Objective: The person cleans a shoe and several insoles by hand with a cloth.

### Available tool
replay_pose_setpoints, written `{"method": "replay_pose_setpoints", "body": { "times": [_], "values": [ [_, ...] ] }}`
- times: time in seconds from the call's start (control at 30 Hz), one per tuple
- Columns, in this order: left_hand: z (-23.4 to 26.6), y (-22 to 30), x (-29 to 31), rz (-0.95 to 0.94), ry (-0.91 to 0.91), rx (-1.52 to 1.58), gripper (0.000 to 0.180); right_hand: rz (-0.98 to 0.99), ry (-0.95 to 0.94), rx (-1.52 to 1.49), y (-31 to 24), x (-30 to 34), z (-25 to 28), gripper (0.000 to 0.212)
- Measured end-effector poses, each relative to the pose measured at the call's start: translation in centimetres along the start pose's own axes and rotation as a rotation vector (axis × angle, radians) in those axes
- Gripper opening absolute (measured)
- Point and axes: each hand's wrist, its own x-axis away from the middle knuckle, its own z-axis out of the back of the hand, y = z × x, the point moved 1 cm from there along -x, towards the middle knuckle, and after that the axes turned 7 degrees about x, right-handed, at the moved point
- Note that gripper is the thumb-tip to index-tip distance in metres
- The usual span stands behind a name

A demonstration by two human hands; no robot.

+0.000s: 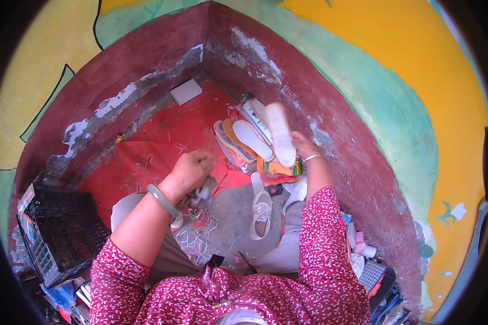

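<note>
My right hand (303, 145) grips the edge of a long white insole (280, 135), lifted over a pile of insoles. My left hand (191, 169) is closed, its fingers curled and blurred. Just below it is a fuzzy greyish thing (203, 190); whether the hand holds it is unclear. The piled insoles (252, 139) are white, brown and multicoloured, some in clear plastic. A pale lace-up shoe (262, 213) lies on the floor between my legs, with another light insole (256, 183) by its toe.
Loose white laces (198, 238) tangle on the grey floor. A red sheet (152, 157) covers the corner, with a white box (186, 92) by the wall. At left stands a black plastic crate (65, 227). Assorted items (371, 271) crowd the right wall (363, 168).
</note>
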Motion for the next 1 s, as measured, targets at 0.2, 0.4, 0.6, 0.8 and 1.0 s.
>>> {"method": "replay_pose_setpoints", "body": {
  "times": [0.2,0.4,0.6,0.8,1.0],
  "values": [
    [0.1,-3.8,-1.4,-0.231,-0.082,-0.719,0.046,0.319,-0.49,0.883,-6.3,2.0,-11.3,0.033],
    [0.1,-4.6,-0.9,-0.006,-0.284,-0.95,0.033,0.736,-0.572,0.93,-14.9,6.2,-17.8,0.023],
    [0.8,-4.2,-1.3,-0.043,-0.266,-0.823,0.023,0.291,-0.389,-0.046,-10.6,-2.5,-13.2,0.021],
    [1.0,-3.5,-1.7,-0.038,-0.248,-0.792,0.021,-0.313,0.298,0.702,8.3,-10.8,-2.6,0.069],
    [0.8,-2.7,-2.0,-0.006,-0.245,-0.784,0.02,-0.411,0.299,0.744,9.4,-13.0,-4.8,0.078]
  ]
}}
